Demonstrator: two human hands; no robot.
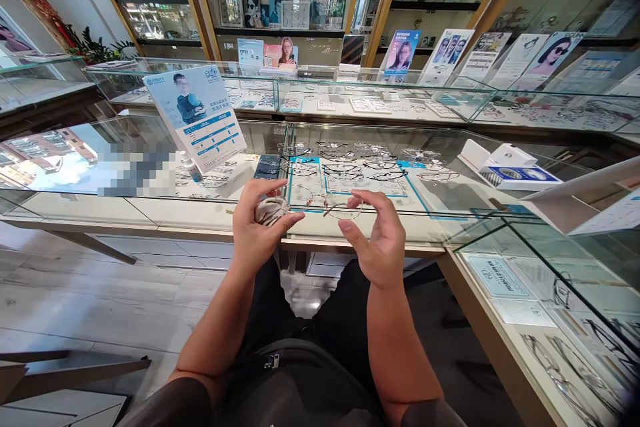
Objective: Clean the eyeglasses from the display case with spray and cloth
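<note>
My left hand [257,230] is closed around a bunched pale cloth [271,210], thumb and fingers pinching it. My right hand [380,240] pinches a thin-rimmed pair of glasses [333,205] between thumb and fingers, held in the air at chest height between the two hands. The cloth sits close to the left lens of the glasses. Both hands hover just in front of a glass display counter [200,207].
The glass counter holds several rows of spectacle frames [350,170]. A tilted leaflet stand [197,117] and a small bottle [193,167] stand on it at left, a white and blue box [510,170] at right. A second glass case [560,293] runs along my right.
</note>
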